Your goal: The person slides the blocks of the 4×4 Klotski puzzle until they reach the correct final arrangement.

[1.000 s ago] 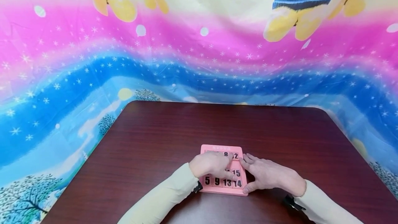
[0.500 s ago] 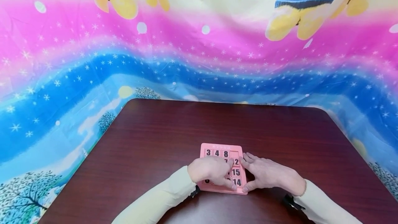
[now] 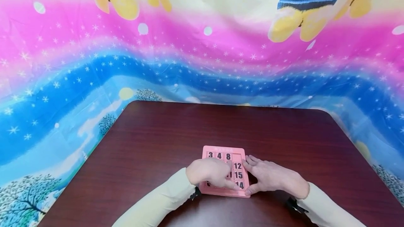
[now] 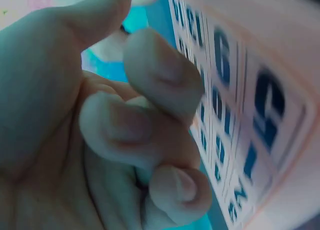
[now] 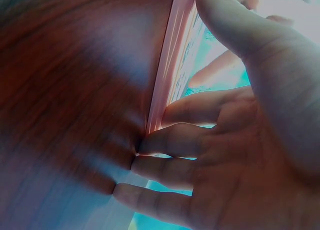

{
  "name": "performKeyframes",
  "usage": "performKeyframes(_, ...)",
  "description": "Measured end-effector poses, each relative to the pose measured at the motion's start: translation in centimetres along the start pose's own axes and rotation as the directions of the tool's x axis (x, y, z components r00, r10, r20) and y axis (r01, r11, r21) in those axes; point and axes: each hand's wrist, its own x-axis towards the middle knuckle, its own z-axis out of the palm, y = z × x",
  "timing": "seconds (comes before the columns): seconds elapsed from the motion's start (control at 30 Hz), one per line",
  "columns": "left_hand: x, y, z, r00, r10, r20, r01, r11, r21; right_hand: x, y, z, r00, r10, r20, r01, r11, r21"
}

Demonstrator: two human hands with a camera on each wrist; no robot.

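Note:
A pink sliding number puzzle (image 3: pixel 224 194) lies flat on the table. Its top row reads 3, 4, 8, with a gap in the far right corner. Below that gap, the right column shows tiles 12 (image 3: pixel 237 166), 15 and 14. My left hand (image 3: pixel 209 172) is over the middle tiles and hides several; its index fingertip is at the column left of the 12. Its other fingers bend loosely beside the tiles in the left wrist view, holding nothing. My right hand (image 3: pixel 273 176) rests against the puzzle's right edge, fingers fairly straight, thumb at the near corner.
The dark reddish-brown wooden table (image 3: pixel 151 143) has rounded far corners. A colourful printed cloth (image 3: pixel 195 52) hangs behind it and along both sides. Black straps (image 3: pixel 296 206) show at both wrists, beside pale sleeves.
The 12 tile has slid from the top row down to the second, leaving the gap in the top right corner. My left hand has shifted slightly nearer and left. My right hand stays put.

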Motion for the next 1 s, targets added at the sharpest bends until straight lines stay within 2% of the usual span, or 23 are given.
performKeyframes(0.17, 0.2, -1.2, -0.2, 0.996, -0.087, 0.008, 0.087, 0.996, -0.032, 0.1, -0.2, 0.1, 0.999, 0.027, 0.017, -0.027, 1.0, 0.012)
performKeyframes(0.27, 0.4, -1.4, -0.1, 0.993, -0.113, 0.016, 0.114, 0.993, -0.034, 0.1, -0.2, 0.1, 0.999, 0.031, 0.023, -0.031, 0.999, 0.013)
performKeyframes(0.57, 1.4, -0.4, 0.2, 0.998, -0.055, -0.007, 0.055, 0.998, 0.002, 0.2, -0.1, -0.1, 1.0, 0.022, 0.02, -0.022, 1.0, -0.006)
performKeyframes(0.67, 1.7, 0.1, 0.2, 0.998, -0.063, 0.0, 0.063, 0.998, -0.011, 0.2, -0.2, -0.1, 1.0, 0.017, 0.024, -0.017, 1.0, -0.01)
performKeyframes(0.83, 2.2, 0.7, 0.3, 0.997, -0.074, -0.001, 0.074, 0.997, 0.019, 0.1, -0.1, -0.1, 1.0, 0.009, 0.021, -0.009, 1.0, -0.01)
performKeyframes(1.0, 1.9, 0.6, 0.2, 0.998, -0.065, -0.003, 0.065, 0.997, 0.031, 0.1, -0.1, 0.0, 1.0, 0.004, 0.017, -0.003, 1.0, -0.003)
